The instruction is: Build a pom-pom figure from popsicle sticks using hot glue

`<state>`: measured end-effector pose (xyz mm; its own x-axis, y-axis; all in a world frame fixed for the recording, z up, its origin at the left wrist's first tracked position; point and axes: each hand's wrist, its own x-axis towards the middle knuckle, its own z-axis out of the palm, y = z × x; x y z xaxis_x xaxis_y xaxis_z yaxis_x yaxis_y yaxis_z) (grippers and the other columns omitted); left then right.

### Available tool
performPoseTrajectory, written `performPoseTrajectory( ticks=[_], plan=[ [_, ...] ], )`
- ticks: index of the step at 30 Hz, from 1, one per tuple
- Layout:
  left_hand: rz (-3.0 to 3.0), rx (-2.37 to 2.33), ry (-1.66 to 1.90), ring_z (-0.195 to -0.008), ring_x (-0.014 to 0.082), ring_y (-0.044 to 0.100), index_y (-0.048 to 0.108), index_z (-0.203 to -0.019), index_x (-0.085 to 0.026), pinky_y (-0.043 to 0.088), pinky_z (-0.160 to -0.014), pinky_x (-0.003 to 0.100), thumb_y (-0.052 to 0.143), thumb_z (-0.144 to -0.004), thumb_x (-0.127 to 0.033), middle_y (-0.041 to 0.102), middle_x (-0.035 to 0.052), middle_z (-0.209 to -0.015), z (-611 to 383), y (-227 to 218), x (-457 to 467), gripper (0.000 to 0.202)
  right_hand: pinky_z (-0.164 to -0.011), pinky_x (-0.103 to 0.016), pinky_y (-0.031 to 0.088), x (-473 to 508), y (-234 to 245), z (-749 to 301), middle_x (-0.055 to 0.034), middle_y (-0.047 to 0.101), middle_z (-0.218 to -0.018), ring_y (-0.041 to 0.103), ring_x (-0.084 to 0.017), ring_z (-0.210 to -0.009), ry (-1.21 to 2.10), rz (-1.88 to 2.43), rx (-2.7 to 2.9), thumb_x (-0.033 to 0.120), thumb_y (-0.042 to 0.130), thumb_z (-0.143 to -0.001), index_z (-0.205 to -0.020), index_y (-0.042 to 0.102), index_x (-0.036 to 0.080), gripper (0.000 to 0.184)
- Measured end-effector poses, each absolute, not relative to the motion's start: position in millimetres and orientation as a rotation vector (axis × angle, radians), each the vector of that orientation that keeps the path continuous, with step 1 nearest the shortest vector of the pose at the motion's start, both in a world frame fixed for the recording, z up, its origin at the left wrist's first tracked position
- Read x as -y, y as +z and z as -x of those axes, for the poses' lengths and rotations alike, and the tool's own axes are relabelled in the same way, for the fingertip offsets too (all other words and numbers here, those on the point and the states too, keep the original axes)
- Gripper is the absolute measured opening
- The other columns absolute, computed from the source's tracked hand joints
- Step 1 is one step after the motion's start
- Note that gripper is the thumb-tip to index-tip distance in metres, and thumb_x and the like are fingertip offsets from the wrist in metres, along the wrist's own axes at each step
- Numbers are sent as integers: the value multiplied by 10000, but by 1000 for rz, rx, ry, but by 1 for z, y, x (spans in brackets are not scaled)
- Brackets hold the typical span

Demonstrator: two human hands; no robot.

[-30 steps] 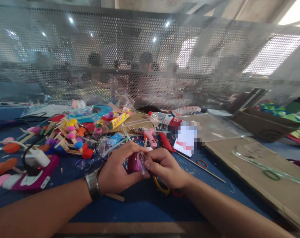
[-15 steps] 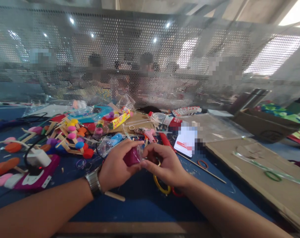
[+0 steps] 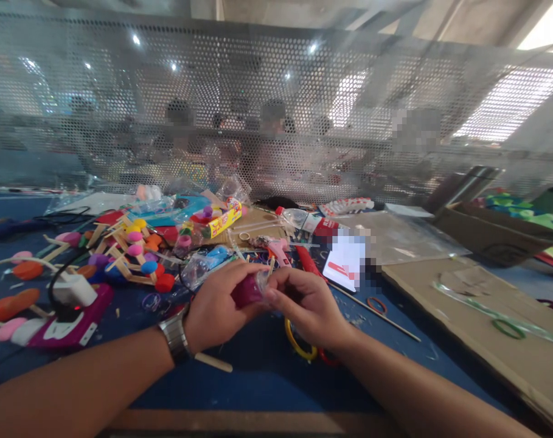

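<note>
My left hand (image 3: 215,298), a metal watch at its wrist, is wrapped round a magenta, clay-like lump (image 3: 247,292). Clear plastic film (image 3: 261,281) shows at the lump's right end. Against that end, my right hand (image 3: 310,304) pinches the film between thumb and fingers; the fingertips are partly hidden. Below the right palm lie yellow scissor handles (image 3: 300,344), with a red loop beside them. A flat wooden stick (image 3: 213,363) rests on the blue table under the left wrist.
At the left are a purple power strip (image 3: 93,313) and a pile of stick pieces with coloured foam (image 3: 134,249). Beyond the hands lie a pink glue gun (image 3: 280,250), a bottle (image 3: 299,218) and a lit phone (image 3: 344,261). Cardboard (image 3: 459,322) covers the right side.
The magenta lump is turned slightly, and both hands have shifted a little right in view. The whole scene has also drifted slightly right.
</note>
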<state>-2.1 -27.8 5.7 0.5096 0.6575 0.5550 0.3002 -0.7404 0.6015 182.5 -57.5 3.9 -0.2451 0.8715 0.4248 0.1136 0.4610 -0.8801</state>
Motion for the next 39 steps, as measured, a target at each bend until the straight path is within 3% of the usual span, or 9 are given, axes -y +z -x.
performPoseTrajectory(
  ticks=[6, 13, 18, 25, 30, 39],
  plan=[
    [-2248, -762, 1097, -928, 244, 681, 700, -1132, -199, 526, -858, 368, 672, -882, -558, 741, 83, -1023, 5, 7, 26, 438, -474, -226, 318, 54, 2, -187, 49, 488, -606, 382, -93, -518, 753, 838, 1846, 485, 748, -832, -834, 624, 179, 330],
    [-2253, -733, 1124, -933, 239, 686, 709, -1106, -185, 532, -857, 360, 684, -888, -368, 742, 89, -1013, 3, 6, 27, 285, -502, -239, 361, 53, 2, -187, 11, 577, -621, 440, -105, -521, 482, 825, 1924, 390, 644, -934, -787, 666, 180, 257],
    [-2225, -866, 1109, -1110, 291, 687, 660, -1229, -176, 513, -1011, 433, 706, -859, -404, 735, 127, -1209, 2, 2, 27, 437, -493, -241, 350, 53, 4, -186, 19, 558, -589, 423, -107, -510, 465, 859, 1889, 440, 649, -942, -776, 673, 183, 307],
    [-2202, -770, 1123, -1031, 285, 706, 688, -1154, -178, 548, -937, 409, 686, -872, -494, 754, 131, -1143, 3, 3, 27, 424, -493, -247, 362, 53, 4, -188, 17, 566, -618, 431, -106, -506, 517, 827, 1906, 465, 682, -907, -790, 665, 188, 301],
    [-2219, -757, 1096, -982, 254, 705, 696, -1143, -188, 548, -918, 387, 674, -878, -362, 760, 107, -1112, 3, 3, 28, 318, -521, -253, 384, 52, 4, -188, 5, 585, -645, 460, -116, -533, 457, 823, 1914, 397, 672, -919, -788, 655, 190, 246],
    [-2200, -757, 1083, -1045, 267, 702, 674, -1198, -189, 542, -949, 398, 658, -912, -405, 751, 108, -1158, 3, 3, 29, 359, -514, -257, 350, 53, 3, -184, 30, 510, -587, 395, -113, -506, 421, 865, 1836, 517, 628, -939, -707, 610, 198, 395]
  ],
)
